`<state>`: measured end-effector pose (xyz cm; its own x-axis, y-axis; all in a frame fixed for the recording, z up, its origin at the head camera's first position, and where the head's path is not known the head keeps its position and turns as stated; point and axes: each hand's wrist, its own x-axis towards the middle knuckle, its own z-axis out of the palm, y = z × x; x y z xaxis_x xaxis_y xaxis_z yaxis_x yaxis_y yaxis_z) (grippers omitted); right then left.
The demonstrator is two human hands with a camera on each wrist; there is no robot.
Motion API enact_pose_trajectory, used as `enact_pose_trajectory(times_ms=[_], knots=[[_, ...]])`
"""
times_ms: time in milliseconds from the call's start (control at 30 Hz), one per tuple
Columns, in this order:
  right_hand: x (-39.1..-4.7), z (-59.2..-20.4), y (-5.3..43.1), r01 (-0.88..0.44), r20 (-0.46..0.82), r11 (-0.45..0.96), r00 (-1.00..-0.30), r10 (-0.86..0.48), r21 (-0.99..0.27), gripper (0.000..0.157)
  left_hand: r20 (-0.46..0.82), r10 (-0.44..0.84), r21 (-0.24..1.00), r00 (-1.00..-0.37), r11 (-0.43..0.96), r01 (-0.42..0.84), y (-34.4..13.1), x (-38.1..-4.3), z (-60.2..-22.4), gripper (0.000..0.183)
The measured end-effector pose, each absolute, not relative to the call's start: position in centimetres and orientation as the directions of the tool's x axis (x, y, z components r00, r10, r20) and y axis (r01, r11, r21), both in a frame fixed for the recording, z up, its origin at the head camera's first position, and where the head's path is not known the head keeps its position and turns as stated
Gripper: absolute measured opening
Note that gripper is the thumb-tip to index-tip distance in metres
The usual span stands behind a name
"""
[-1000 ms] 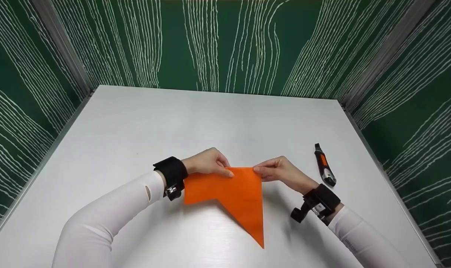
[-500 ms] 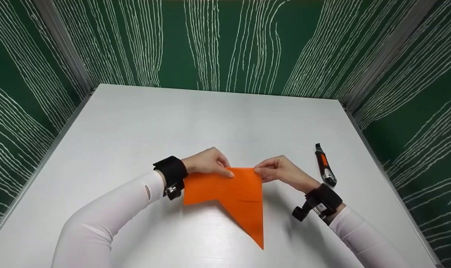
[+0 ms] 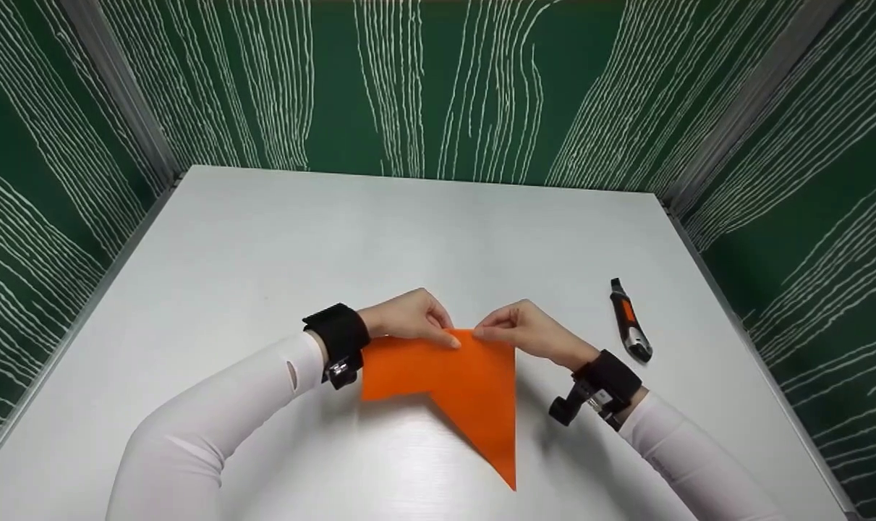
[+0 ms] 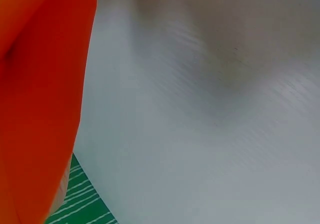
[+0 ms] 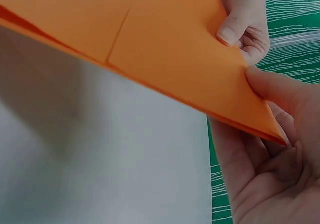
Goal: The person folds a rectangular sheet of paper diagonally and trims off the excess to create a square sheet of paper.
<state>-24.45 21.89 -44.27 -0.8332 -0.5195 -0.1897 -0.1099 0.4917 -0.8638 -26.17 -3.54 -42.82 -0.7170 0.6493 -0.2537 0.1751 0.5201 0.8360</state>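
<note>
A folded sheet of orange paper (image 3: 474,391) is held up over the white table, its long pointed corner hanging toward me. My left hand (image 3: 411,316) pinches its top edge near the middle, thumb on the front face. Just to the right, my right hand (image 3: 535,334) pinches the same edge between thumb and fingers. In the right wrist view the paper (image 5: 175,54) shows layered edges and a crease; the right hand (image 5: 280,149) has its thumb on top and fingers beneath. The left wrist view shows mostly the paper (image 4: 45,99), with the left hand's fingers hidden.
A box cutter (image 3: 630,320) with a black, orange and silver body lies on the white table (image 3: 423,231), right of my right hand. Green walls with white wavy lines (image 3: 438,87) stand around the table's far and side edges.
My right hand has slid left along the paper's top edge, from the corner closer to my left hand. The left hand and paper have shifted slightly right and nearer.
</note>
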Motion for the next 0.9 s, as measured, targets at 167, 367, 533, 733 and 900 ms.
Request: enact_pose_trajectory(times_ms=[167, 367, 533, 733, 900], knots=[[-24.49, -44.48, 21.9, -0.131, -0.169, 0.481, -0.83, -0.531, -0.867, 0.026, -0.258, 0.654, 0.836, -0.711, 0.52, 0.174, -3.59, -26.11, -42.79, 0.023], [-24.42, -44.54, 21.73, -0.153, -0.138, 0.457, -0.829, -0.542, -0.876, 0.026, -0.219, 0.684, 0.844, -0.696, 0.491, 0.216, -3.31, -26.2, -42.75, 0.024], [-24.33, -44.42, 21.45, -0.194, -0.114, 0.462, -0.823, -0.557, -0.865, 0.024, -0.163, 0.697, 0.821, -0.699, 0.489, 0.296, -3.1, -26.2, -42.82, 0.024], [-24.37, -44.41, 21.5, -0.21, -0.107, 0.48, -0.828, -0.551, -0.852, 0.024, -0.13, 0.65, 0.792, -0.749, 0.522, 0.316, -2.81, -25.78, -42.6, 0.023], [-24.36, -44.16, 21.6, -0.197, -0.11, 0.488, -0.84, -0.531, -0.851, 0.026, -0.097, 0.625, 0.812, -0.775, 0.5, 0.302, -3.02, -25.67, -42.71, 0.022]])
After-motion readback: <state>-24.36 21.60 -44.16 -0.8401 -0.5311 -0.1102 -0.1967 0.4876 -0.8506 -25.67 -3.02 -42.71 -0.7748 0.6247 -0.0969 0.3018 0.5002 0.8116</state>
